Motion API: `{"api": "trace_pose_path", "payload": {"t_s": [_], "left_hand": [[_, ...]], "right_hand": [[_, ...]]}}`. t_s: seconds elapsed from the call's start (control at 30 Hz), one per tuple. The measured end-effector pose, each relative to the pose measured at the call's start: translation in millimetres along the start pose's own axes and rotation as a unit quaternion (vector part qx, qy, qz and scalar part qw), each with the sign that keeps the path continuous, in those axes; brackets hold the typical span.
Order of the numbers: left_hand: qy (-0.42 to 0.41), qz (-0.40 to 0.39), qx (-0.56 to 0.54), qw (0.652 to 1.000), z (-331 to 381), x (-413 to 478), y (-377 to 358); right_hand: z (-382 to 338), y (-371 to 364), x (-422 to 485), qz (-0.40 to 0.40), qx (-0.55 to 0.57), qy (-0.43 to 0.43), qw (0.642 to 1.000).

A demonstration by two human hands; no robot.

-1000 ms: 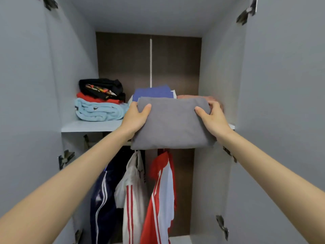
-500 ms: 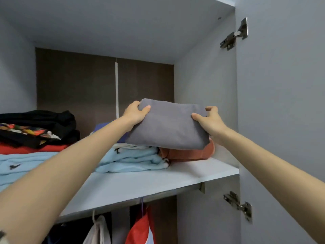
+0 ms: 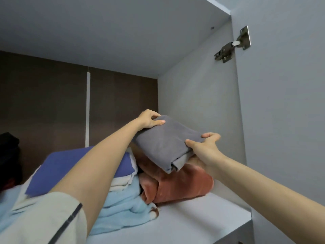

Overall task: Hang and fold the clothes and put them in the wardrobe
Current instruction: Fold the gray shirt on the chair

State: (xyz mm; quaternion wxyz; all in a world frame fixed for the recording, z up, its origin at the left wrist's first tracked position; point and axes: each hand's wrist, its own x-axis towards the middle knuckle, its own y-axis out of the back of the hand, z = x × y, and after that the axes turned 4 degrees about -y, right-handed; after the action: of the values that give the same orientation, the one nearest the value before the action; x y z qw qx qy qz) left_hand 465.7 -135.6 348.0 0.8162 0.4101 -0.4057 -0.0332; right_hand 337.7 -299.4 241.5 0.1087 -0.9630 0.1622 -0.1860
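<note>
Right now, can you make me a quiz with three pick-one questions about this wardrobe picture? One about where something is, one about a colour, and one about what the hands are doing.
1. Where is the grey folded cloth?
A) on the floor
B) over the rust-brown blanket
C) on a hanger

2. What colour is the flat cloth left of that blanket?
A) yellow
B) blue
C) green

3. What are the two hands doing?
A) both grip the grey folded cloth
B) only one grips it
C) both are empty

Answers:
1 B: it is held tilted just above that blanket.
2 B: its whole top face is plain blue.
3 A: the left hand grips its far corner and the right hand grips its near edge.
</note>
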Motion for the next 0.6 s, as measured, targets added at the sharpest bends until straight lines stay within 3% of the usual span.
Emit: {"api": "trace_pose_path", "payload": {"t_s": [0.17, 0.23, 0.27, 0.33, 0.4, 0.43, 0.53, 0.6], "left_hand": [[-0.014, -0.002, 0.06, 0.998, -22, 19, -37], [-0.016, -0.019, 0.124, 0.992, -33, 16, -58], [-0.02, -0.025, 0.141, 0.989, -37, 14, -69], [-0.036, -0.032, 0.132, 0.99, -40, 12, -84], [-0.051, -0.028, 0.124, 0.991, -35, 8, -88], [-0.053, -0.019, 0.126, 0.99, -33, 7, -86], [-0.047, -0.007, 0.161, 0.986, -30, 0, -79], [-0.018, -0.038, 0.193, 0.98, -32, -5, -77]], "right_hand": [[20, 2, 6, -0.012, -0.074, -0.021, 0.997], [29, 8, -1, -0.028, -0.221, 0.01, 0.975], [33, 12, -2, -0.021, -0.346, 0.049, 0.937], [42, 23, -4, 0.034, -0.557, 0.193, 0.807], [44, 29, -4, 0.076, -0.623, 0.336, 0.702], [44, 30, -2, 0.07, -0.623, 0.37, 0.685], [52, 28, 8, 0.022, -0.616, 0.33, 0.715], [62, 21, 18, 0.027, -0.633, 0.305, 0.711]]}}
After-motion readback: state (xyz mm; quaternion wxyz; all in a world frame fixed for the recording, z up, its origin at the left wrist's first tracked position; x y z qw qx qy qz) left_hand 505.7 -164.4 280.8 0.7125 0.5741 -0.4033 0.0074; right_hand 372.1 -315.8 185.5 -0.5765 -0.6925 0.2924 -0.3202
